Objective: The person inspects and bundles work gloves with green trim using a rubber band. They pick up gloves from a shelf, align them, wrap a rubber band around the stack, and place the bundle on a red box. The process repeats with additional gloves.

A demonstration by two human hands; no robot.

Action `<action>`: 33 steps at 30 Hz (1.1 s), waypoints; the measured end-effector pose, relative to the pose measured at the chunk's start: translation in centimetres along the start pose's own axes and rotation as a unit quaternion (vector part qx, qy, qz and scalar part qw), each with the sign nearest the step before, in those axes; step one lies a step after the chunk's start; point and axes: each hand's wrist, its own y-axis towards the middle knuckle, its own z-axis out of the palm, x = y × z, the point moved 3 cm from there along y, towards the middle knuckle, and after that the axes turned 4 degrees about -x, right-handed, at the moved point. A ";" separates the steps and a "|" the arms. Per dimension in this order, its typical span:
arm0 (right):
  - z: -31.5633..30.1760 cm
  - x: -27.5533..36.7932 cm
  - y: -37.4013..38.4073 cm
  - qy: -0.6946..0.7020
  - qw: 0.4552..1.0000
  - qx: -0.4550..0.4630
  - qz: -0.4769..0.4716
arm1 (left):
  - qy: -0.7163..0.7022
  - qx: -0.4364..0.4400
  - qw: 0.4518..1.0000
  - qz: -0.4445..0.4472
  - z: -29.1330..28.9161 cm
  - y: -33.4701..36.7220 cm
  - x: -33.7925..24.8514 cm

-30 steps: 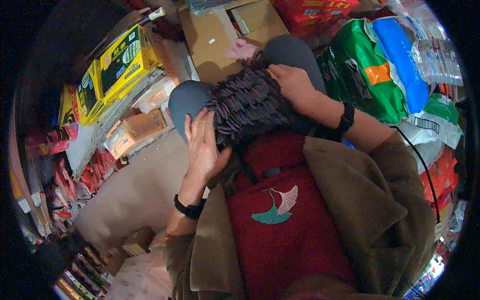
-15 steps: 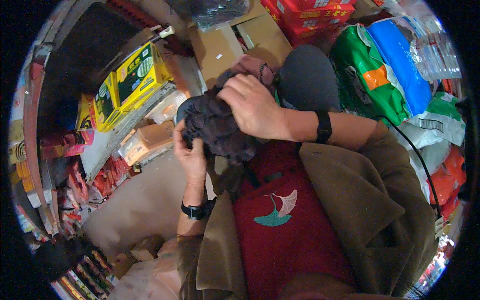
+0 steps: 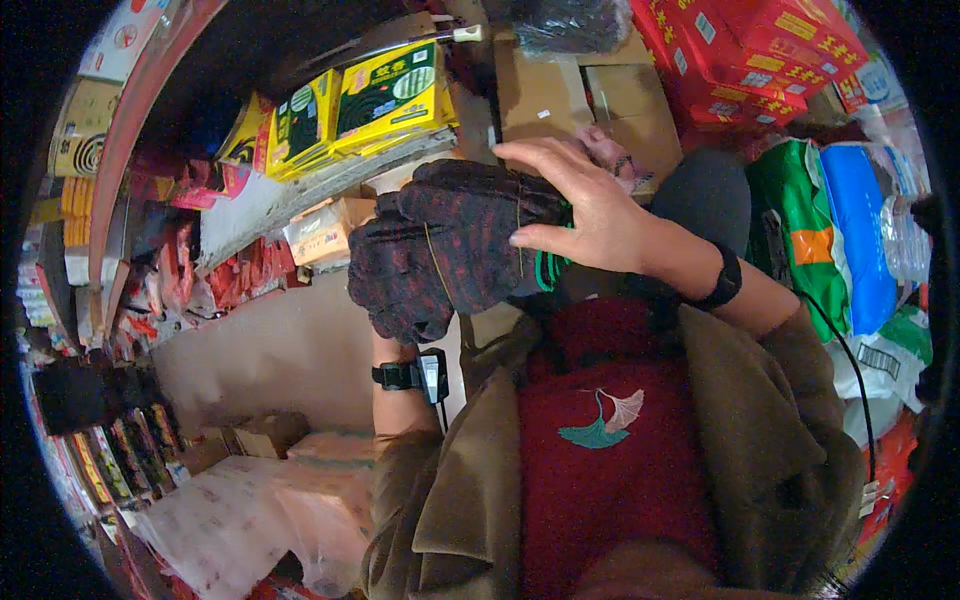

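A thick bundle of dark knitted gloves [image 3: 455, 250], flecked with red, is held up in front of my chest. Thin yellow strings run across it, and green edging shows at its right end. My left hand [image 3: 392, 352] comes up underneath and supports the bundle; its fingers are hidden behind the gloves. At the right end is my right hand [image 3: 600, 215], thumb and fingers stretched wide apart. Its thumb lies over the green-edged cuffs, and its fingers reach past the upper edge.
Yellow and green boxes [image 3: 385, 95] stand on a shelf at the upper left. Cardboard boxes [image 3: 545, 95] and red cartons [image 3: 750, 50] are stacked ahead. A dark rounded seat [image 3: 705, 200] and green packages [image 3: 800, 230] lie to the right. A black cable [image 3: 855, 365] hangs there.
The bundle has turned, so its yellow strings and green edging now show. My right hand has opened wider at its right end. My left fingers have gone behind it. The view has shifted.
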 end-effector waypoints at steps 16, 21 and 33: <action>2.1 0.3 -3.9 -0.119 0.986 0.109 0.041 | -0.580 -0.032 0.776 -0.247 0.9 -2.4 4.3; 2.2 0.2 -4.3 -0.124 0.984 0.123 0.025 | -0.568 -0.001 0.787 -0.243 -0.7 -2.5 4.8; 2.7 0.4 -4.0 -0.175 0.973 0.148 -0.031 | -0.275 0.146 0.945 -0.097 -3.0 0.5 0.6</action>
